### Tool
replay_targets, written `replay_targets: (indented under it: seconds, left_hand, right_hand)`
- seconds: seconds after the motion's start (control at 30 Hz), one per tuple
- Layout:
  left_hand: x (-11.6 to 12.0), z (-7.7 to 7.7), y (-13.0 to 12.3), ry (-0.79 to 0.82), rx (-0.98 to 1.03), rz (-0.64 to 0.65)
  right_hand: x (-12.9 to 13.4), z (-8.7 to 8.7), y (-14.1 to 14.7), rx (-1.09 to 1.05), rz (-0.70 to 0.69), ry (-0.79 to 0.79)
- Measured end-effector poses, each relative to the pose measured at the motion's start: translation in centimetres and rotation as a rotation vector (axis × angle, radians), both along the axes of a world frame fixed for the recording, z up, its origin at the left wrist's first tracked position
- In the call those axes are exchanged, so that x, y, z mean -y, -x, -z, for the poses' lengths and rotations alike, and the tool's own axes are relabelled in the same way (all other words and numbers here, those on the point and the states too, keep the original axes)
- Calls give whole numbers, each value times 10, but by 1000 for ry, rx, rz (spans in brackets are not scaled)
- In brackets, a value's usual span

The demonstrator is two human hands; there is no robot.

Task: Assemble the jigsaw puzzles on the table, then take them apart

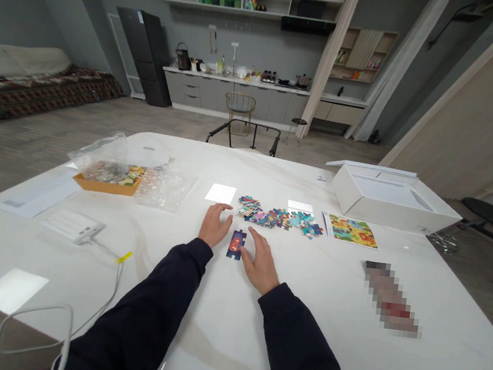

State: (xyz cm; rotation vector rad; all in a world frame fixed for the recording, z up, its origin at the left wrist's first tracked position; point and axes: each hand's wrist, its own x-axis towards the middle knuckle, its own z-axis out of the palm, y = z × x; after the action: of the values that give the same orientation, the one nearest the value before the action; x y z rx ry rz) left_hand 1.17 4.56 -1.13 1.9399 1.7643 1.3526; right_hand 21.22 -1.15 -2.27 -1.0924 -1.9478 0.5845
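Observation:
Two joined-looking jigsaw pieces [235, 245], dark blue with a red figure, lie flat on the white table between my hands. My right hand [261, 262] is beside them, fingers apart, its thumb at their right edge. To their upper left, my left hand [215, 224] hovers or rests with fingers and thumb spread, holding nothing. Just beyond my hands lies a loose heap of jigsaw pieces [272, 217] in blue, teal and pink. A colourful picture card [354, 230] lies to the right of the heap.
An open white box [391, 204] stands at the back right. On the left are an orange tray [106, 187] of pieces, clear plastic wrapping [163, 187], and a white device [73, 226] with a cable [117, 283]. A blurred flat item [391, 299] lies at right.

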Motion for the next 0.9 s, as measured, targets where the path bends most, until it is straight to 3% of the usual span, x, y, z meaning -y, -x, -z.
replay_targets:
  seconds: [0.2,0.3,0.43,0.67,0.77,0.9]
  left_hand:
    - [-84,15,-2,140,79,33]
    - [-103,20,2,157,63,82]
    - [-112,20,11,169,58,156]
    - [-98,7,7,86,255,216]
    - [-72,-4,-2,6,313,304]
    - [-18,-12,-18,-51,218,462]
  right_hand:
    - [-2,5,-2,-94,12,65]
    - [-3,5,-2,-116,23,77]
    - [-3,6,-1,-126,37,99]
    - [-5,4,-1,-215,87,108]
    - [-7,-1,-2,-325,155,142]
    - [-10,-5,-6,-522,241,235]
